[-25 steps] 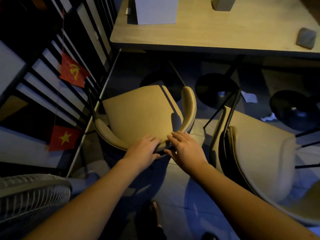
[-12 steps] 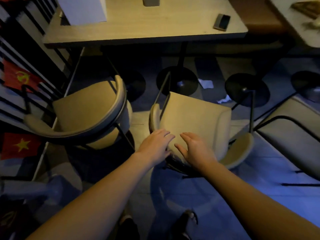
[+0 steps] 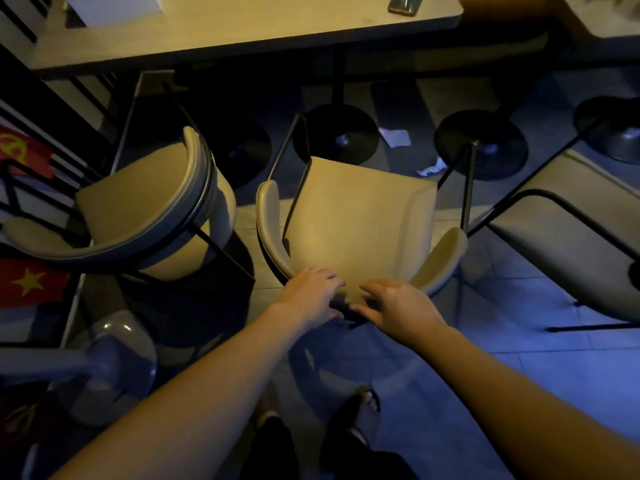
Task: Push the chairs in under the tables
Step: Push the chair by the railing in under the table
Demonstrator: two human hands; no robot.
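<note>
Both hands now rest on the curved backrest of the middle chair (image 3: 360,230), where 0.5 s ago they were only just reaching it, and 1 s ago they held the left chair (image 3: 138,216). On that backrest's near rim, the left hand (image 3: 311,292) lies palm down with fingers spread and only loosely curled, while the right hand (image 3: 398,306) sits just beside it, fingers extended and thumb tucked beneath the rim. Neither grips tightly. Beyond the middle chair stands the wooden table (image 3: 277,26); the seat's front edge lies short of the tabletop, near 2 black pedestal bases (image 3: 336,133). Right of it, a third chair (image 3: 568,230) stands apart.
</note>
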